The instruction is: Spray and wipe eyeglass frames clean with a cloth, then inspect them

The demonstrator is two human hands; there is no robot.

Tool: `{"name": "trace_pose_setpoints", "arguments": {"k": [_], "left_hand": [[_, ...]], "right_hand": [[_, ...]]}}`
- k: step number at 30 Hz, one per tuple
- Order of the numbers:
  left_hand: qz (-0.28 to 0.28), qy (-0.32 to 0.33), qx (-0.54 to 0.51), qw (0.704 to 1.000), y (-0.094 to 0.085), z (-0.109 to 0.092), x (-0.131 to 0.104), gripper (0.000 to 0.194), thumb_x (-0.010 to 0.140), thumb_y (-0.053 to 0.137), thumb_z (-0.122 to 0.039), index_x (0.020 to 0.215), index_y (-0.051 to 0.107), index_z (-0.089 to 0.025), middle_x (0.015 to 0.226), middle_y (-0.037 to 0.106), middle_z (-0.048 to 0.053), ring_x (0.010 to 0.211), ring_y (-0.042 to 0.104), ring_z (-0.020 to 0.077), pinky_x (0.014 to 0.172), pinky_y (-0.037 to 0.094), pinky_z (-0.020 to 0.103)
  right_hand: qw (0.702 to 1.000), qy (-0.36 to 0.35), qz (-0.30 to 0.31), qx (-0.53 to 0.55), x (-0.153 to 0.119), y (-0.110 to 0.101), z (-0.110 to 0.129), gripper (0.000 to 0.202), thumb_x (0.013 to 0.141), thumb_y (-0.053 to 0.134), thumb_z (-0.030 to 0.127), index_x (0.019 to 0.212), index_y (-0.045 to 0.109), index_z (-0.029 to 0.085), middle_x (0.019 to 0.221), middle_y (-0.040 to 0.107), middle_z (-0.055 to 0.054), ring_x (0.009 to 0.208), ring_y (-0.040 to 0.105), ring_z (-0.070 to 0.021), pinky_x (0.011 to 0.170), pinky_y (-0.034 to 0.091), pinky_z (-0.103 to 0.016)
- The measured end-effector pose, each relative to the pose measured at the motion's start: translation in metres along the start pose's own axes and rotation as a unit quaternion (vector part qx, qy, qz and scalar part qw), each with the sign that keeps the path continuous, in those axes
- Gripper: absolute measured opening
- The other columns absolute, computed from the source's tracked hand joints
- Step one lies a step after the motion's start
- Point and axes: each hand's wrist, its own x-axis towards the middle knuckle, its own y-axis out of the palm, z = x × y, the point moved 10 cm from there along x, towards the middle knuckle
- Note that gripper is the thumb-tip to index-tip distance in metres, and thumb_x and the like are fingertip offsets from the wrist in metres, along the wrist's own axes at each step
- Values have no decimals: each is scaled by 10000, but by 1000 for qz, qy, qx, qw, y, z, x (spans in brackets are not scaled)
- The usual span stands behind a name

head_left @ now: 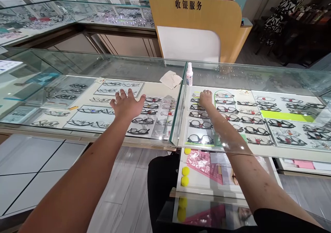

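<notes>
My left hand (128, 103) lies palm down over the glass top of the display counter, fingers spread, holding nothing. Below it, rows of eyeglasses (141, 121) show through the glass. My right hand (206, 99) is at the far end of a column of eyeglasses (200, 124) in the right section, its fingers curled closed. What is in those fingers is hidden. Light spots lie across the right forearm, as if it were under the glass. Beyond the hands are a crumpled pale cloth (171, 79) and a small white spray bottle (189, 75), which stands upright.
An upright glass edge (178, 112) divides the counter's two sections. A drawer (181, 186) with pink packets (204, 164) stands pulled out below. Across the aisle is a wooden cashier desk (196, 16). A person (280, 14) sits at the far right.
</notes>
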Motion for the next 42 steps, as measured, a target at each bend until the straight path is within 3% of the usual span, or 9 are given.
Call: {"name": "trace_pose_setpoints", "arguments": {"k": [7,13,20,24,27,30,35,39,42], "left_hand": [[-1,-3,-13,1000,-1,0,-1,1065,1018,205,-805,1825,239,-111,1900,140,208,1773,96,428,1395,153,679],[10,6,0,1000,-2,-4,-2,1056,1043,190,-782,1814,229,-62,1901,104,233,1768,95,450,1390,141,698],[-1,13,-1,1000,-5,-6,-1,1085,1022,196,-806,1800,266,-53,1888,154,261,1756,131,466,1372,177,721],[2,16,-4,1000,-5,-8,-1,1098,1008,172,-810,1804,253,-58,1886,148,269,1755,134,474,1369,177,714],[4,12,1,1000,-5,-8,-1,1110,998,159,-820,1809,239,-67,1891,146,257,1755,132,470,1370,180,707],[5,9,2,1000,-5,-8,-1,1100,1002,156,-813,1811,234,-71,1894,136,252,1757,128,463,1374,179,696],[4,6,5,1000,-2,-8,2,1080,1014,170,-806,1812,241,-81,1897,139,241,1756,130,465,1379,166,700],[5,3,6,1000,0,-7,4,1050,1032,190,-783,1817,232,-88,1902,127,229,1759,122,460,1382,163,697],[4,4,3,1000,-1,-8,4,1043,1042,205,-773,1814,236,-73,1900,126,237,1760,119,463,1384,158,695]], "right_hand": [[999,-5,-14,37,-15,-18,7,495,982,474,178,1370,726,0,1525,626,-345,1439,487,-461,1235,336,-621],[990,-98,-70,71,-65,-54,56,523,1165,287,300,1366,706,59,1473,660,-273,1335,512,-373,1166,370,-498],[972,-218,-30,84,-158,-64,105,634,1218,288,479,1099,817,150,1151,804,-153,1164,586,-296,1112,331,-479],[944,-313,79,72,-228,-64,129,650,1221,284,504,1024,791,149,946,831,-122,892,679,-243,1008,381,-439],[911,-377,155,65,-291,-70,142,515,1212,367,502,1105,756,182,941,845,-86,799,707,-217,875,420,-381],[907,-378,177,46,-344,-93,135,329,1181,473,417,1236,699,184,923,845,-68,771,723,-217,797,423,-356],[914,-370,166,14,-404,-153,97,232,1136,476,236,1099,698,177,827,815,-77,649,662,-215,711,361,-368],[937,-337,94,-3,-427,-194,56,214,1089,521,149,935,664,189,681,746,-41,507,505,-173,716,316,-372],[959,-282,-19,30,-434,-229,29,323,1133,559,248,816,617,215,599,679,-11,494,461,-162,706,297,-370]]}}
